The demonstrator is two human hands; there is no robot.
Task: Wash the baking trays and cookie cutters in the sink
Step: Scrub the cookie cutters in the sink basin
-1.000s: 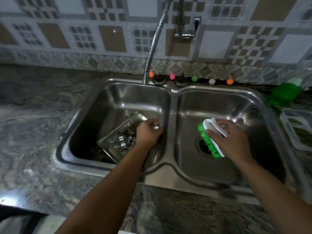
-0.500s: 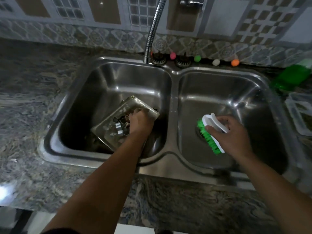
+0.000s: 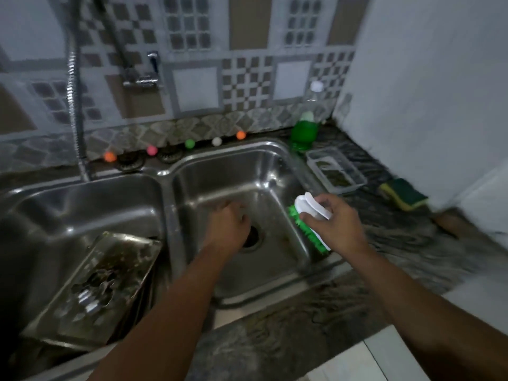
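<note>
The right hand (image 3: pixel 334 224) grips a white-backed scrubbing brush with bright green bristles (image 3: pixel 309 220), fingers curled round its handle, holding it over the right edge of the stainless-steel double sink (image 3: pixel 167 215) with the bristles turned down and leftward. The left hand (image 3: pixel 229 225) reaches down into the right basin above the round drain (image 3: pixel 251 239); it is blurred, and I cannot tell whether its fingers hold anything or merely hang loose. The task's things lie apart from both hands, in the left basin: a rectangular grey metal baking tray (image 3: pixel 90 287), tilted with its far end propped near the divider, seems to rest on another beneath it, and a small cluster of shiny metal cookie cutters (image 3: pixel 92 290) sits in its middle. The tray looks stiff, thin and fairly light, and its wet, grimy surface is likely to be slippery, so a firm pinch on the raised rim at a long side or corner should hold better than a flat palm. The cutters are small, light and thin-edged; they would slide off if the tray were lifted steeply, and are best picked out singly by their outer walls. On the dark mottled stone counter (image 3: pixel 302 325) behind stand a green bottle of dish liquid (image 3: pixel 303 132), a clear plastic container (image 3: pixel 336 173) and a yellow-and-green sponge (image 3: pixel 404 195).
</note>
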